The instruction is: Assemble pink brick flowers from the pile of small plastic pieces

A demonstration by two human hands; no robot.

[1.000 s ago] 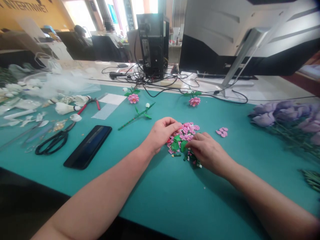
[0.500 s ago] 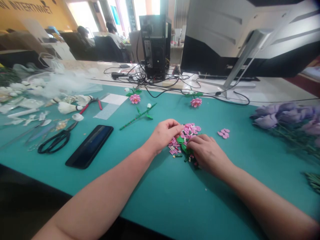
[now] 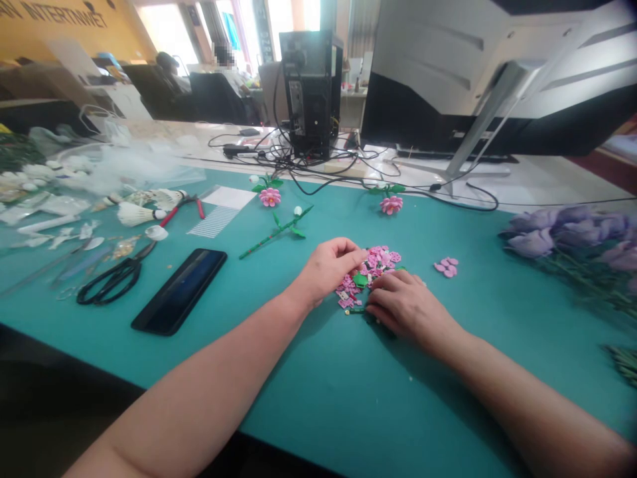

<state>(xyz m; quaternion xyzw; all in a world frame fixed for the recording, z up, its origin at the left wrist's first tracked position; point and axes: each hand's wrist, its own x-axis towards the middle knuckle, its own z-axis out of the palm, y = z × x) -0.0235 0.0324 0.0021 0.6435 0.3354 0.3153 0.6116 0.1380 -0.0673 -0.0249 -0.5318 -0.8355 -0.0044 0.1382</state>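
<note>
Shears (image 3: 135, 263): lying on the table (image 3: 298, 411).
Phone (image 3: 179, 292): flat, right of the shears.
Stem (image 3: 271, 237): green, white-budded.
Left hand (image 3: 326, 271): fingers bent at the pieces (image 3: 381, 257); grip unclear.
Pieces: pink and green, heaped between the hands.
Right hand (image 3: 411, 305): fingers curled over the heap's near side; cannot tell what they grasp.
</note>
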